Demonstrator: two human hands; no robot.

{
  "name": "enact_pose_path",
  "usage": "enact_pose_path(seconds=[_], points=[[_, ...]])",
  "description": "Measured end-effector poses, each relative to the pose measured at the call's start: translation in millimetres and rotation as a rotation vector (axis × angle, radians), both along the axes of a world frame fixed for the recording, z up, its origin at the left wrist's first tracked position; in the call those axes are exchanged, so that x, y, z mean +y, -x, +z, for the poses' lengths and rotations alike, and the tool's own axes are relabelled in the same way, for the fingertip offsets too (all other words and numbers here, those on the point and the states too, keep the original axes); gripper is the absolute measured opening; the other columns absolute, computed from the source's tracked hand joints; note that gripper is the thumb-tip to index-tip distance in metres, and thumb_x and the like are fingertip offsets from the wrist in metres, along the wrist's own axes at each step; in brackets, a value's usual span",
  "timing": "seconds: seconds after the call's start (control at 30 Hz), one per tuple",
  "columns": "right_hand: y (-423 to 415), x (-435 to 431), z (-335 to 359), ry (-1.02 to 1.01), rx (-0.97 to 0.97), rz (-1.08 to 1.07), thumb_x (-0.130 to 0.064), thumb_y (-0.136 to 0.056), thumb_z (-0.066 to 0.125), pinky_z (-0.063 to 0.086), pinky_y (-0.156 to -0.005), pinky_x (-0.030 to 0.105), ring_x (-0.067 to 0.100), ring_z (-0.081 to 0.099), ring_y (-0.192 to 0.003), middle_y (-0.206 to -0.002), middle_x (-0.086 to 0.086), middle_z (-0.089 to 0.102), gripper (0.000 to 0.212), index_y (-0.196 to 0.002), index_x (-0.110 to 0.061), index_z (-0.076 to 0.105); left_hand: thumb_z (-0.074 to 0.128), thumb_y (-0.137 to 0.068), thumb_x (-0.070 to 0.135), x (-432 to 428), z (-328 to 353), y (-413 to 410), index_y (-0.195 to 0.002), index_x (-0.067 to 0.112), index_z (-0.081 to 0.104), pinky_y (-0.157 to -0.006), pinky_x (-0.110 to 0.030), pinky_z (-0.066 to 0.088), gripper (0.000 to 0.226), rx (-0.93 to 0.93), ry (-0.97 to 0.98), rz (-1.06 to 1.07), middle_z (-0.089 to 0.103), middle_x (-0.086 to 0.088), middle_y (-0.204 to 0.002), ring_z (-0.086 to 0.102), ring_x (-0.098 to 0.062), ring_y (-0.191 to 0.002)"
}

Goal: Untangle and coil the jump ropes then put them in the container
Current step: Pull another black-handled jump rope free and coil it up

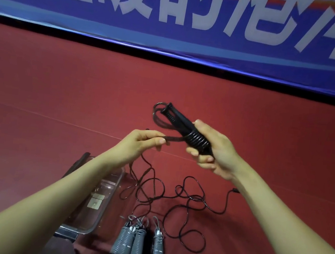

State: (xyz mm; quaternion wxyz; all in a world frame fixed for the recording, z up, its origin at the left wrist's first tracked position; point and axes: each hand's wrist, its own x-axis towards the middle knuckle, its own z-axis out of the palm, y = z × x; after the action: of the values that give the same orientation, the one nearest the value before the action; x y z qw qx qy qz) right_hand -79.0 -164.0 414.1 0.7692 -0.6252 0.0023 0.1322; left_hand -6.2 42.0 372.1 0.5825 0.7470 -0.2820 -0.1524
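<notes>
A blue banner (174, 13) with white characters fills the far side, and under it a red floor (62, 95) covers the rest of the view. On the near left stands a clear plastic container (115, 183). Just to the right of it, three grey jump ropes (129, 240) lie on the floor, each one already wound around its handles. They are beside the container and not inside it.

The black jump rope (186, 199) is only partly finished. A long part of its cord lies in loose loops on the floor, to the right of the grey bundles. The right hand (215, 152) grasps the two black handles (175, 119) together, and several turns of cord are already wound around them. The left hand (140, 142) pinches the cord between thumb and fingers, just left of the handles, and the cord is tight between the two hands.

In my judgement the work is past the middle. What is left is to wind up the loose black cord and then to put all four ropes in the container.
</notes>
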Motion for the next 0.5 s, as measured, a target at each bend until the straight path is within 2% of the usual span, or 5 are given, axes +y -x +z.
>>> enact_pose_path(seconds=[0.1, 0.17, 0.27, 0.4, 0.5], points=[[8, 7, 5, 0.188, 0.049, 0.252, -0.052, -0.082, 0.055, 0.016, -0.033, 0.016, 0.004, 0.026, -0.037, -0.058, -0.001, 0.050, 0.046, -0.110, -0.016, 0.047, 0.066, -0.085, 0.022, 2, 0, -3, -0.090, 0.013, 0.071, -0.073, -0.013, 0.046, 0.011, -0.068, -0.034, -0.118, 0.067, 0.015, -0.072, 0.060, 0.002, -0.073], [10, 9, 4, 0.487, 0.090, 0.367, -0.055, -0.081, 0.056, 0.020, -0.035, 0.018, 0.006, 0.029, -0.039, -0.058, -0.003, 0.052, 0.047, -0.106, -0.018, 0.044, 0.065, -0.086, 0.006, 5, 3, -7, -0.088, 0.010, 0.069, -0.071, -0.019, 0.049, 0.005, -0.028, -0.125, -0.169, 0.069, 0.010, -0.076, 0.061, 0.000, -0.073], [7, 12, -9, 1.032, 0.053, 0.437, -0.058, -0.086, 0.057, 0.030, -0.044, 0.024, 0.009, 0.037, -0.046, -0.066, -0.003, 0.056, 0.051, -0.116, -0.021, 0.042, 0.075, -0.081, 0.023, 5, 7, -11, -0.081, 0.019, 0.076, -0.074, -0.031, 0.048, 0.004, -0.117, -0.331, -0.110, 0.071, -0.007, -0.078, 0.057, -0.006, -0.071], [0, 10, -25, 1.414, -0.047, 0.307, -0.070, -0.084, 0.050, 0.046, -0.079, 0.036, 0.023, 0.059, -0.091, -0.103, 0.003, 0.065, 0.065, -0.136, -0.036, 0.033, 0.078, -0.079, 0.026, -8, 16, 8, -0.079, 0.015, 0.078, -0.051, -0.012, 0.035, 0.011, -0.254, -0.328, 0.005, 0.061, 0.006, -0.055, 0.047, 0.000, -0.049], [-4, 2, -28, 1.724, -0.295, 0.099, -0.060, -0.092, 0.042, 0.045, -0.085, 0.040, 0.034, 0.061, -0.104, -0.118, 0.003, 0.063, 0.051, -0.138, -0.039, 0.033, 0.063, -0.092, 0.034, -17, 12, 19, -0.073, 0.011, 0.070, -0.047, -0.019, 0.026, 0.031, -0.247, -0.291, 0.086, 0.043, 0.008, -0.048, 0.033, -0.005, -0.044]])
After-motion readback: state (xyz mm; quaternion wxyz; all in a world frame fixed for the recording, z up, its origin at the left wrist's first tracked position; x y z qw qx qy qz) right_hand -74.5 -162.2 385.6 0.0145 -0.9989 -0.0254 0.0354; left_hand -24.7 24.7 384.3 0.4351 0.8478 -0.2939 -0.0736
